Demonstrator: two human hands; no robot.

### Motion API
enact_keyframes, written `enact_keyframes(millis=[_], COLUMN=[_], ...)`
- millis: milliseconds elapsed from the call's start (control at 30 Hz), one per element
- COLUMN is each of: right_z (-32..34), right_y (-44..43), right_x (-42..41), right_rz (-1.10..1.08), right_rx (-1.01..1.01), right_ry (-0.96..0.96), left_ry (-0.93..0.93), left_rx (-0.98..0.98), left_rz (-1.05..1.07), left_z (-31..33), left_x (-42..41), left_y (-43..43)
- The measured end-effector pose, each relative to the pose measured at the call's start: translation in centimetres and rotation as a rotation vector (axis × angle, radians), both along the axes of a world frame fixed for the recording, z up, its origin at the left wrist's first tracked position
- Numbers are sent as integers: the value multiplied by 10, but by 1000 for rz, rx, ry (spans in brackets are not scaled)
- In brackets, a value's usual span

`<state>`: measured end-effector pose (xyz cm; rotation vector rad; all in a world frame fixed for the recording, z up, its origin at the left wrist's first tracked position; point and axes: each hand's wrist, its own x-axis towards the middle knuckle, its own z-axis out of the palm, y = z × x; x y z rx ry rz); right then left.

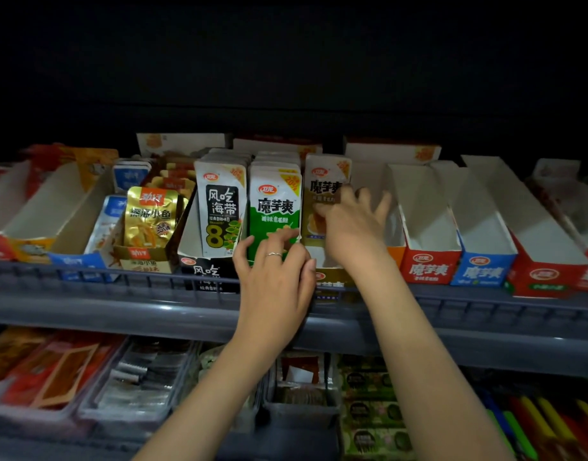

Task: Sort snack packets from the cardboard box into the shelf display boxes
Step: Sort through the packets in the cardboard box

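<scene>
Right grip (351,224) is on the brown packet (322,176), pinching it at mid-height with thumb and forefinger. The other fingers are spread out to the right, over the bare white slot beside it. The packet stands upright in the brown display box (332,277), with a gap between it and the box front.

Left grip (274,271) sits low on the front green packet (274,207), thumb near its left edge and fingertips at its lower right corner. The light is dim, so I can't tell if it's squeezing or just steadying.

The cardboard box isn't in view. The green packets and the black kelp packets (221,207) stand packed in their rows. The red display box (429,267) and blue display box (482,271) to the right show white inside, with no packets visible.

Handling, as I judge it:
- **Weight:** Small foil pouches, so light. One pinch carries one.
- **Stiffness:** The film is soft and buckles if you push it from the top. The contents give it some body.
- **Surface:** Glossy, so expect slip on a flat-finger push.
- **Hold point:** Pinch across the sealed top edge or the side seams rather than the printed belly.
- **Tipping:** A lone pouch in a half-empty box will flop forward. Seat its bottom edge against the box floor and lean it back on the row before you let go.
- **Neighbours:** These rows are tight, so brace the green row while you work beside it.
</scene>
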<state>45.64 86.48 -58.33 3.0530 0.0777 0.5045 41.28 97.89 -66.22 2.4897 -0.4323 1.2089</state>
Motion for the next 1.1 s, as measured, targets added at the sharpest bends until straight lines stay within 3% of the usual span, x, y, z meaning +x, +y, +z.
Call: enact_keyframes(millis=[200,367,567,633,700,767,900,1100], right_z=[2,4,-17,-34,-55,-86,-171,-277], right_y=[-11,-23,-30,-35,-41,-47,-65,-74], right_x=[-10,-37,-91,-108,-129,-151,-189,-245], right_rz=[100,195,394,506,598,558,418,246], right_rx=[122,200,419,467,614,711,553,473], right_ry=[-55,-254,-457,-318,-29,249,592,947], left_ry=[33,14,45,145,286,425,629,903], left_rx=[7,36,278,376,453,510,540,531], left_rz=[-60,-127,-407,-484,-529,-555,-592,-618], left_z=[0,-1,-2,-13,-30,-49,-94,-161], left_x=[-3,-21,-71,-88,-105,-120,-159,-211], left_y=[6,19,38,43,47,52,68,94])
